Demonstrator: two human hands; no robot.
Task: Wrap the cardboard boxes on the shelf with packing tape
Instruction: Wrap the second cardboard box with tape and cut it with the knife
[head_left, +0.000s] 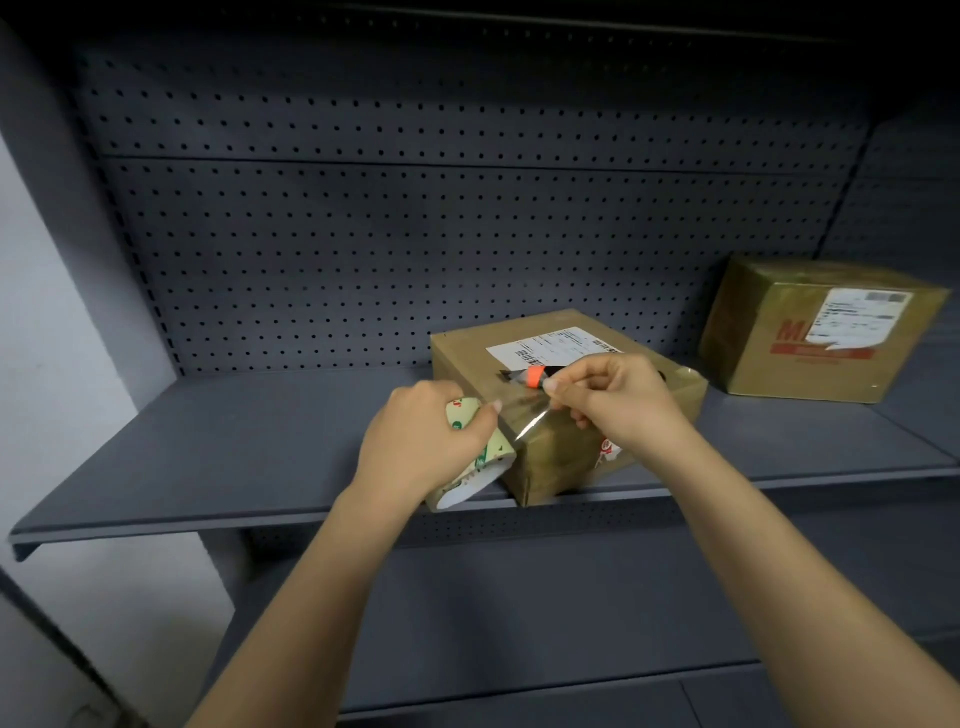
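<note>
A cardboard box (550, 457) with a white shipping label sits at the front edge of the grey shelf (218, 457), its near corner over the lip. My left hand (421, 441) grips a roll of packing tape (467, 483) pressed against the box's left side. A short stretch of clear tape runs from the roll to the box top. My right hand (618, 405) holds a utility knife (530, 376) with an orange band, its blade end near the stretched tape. A second box (810, 332), glossy with tape, stands at the right on the same shelf.
A dark perforated back panel (415, 234) rises behind the shelf. A lower shelf (571, 623) lies beneath my arms. A pale wall (47, 338) stands at the left.
</note>
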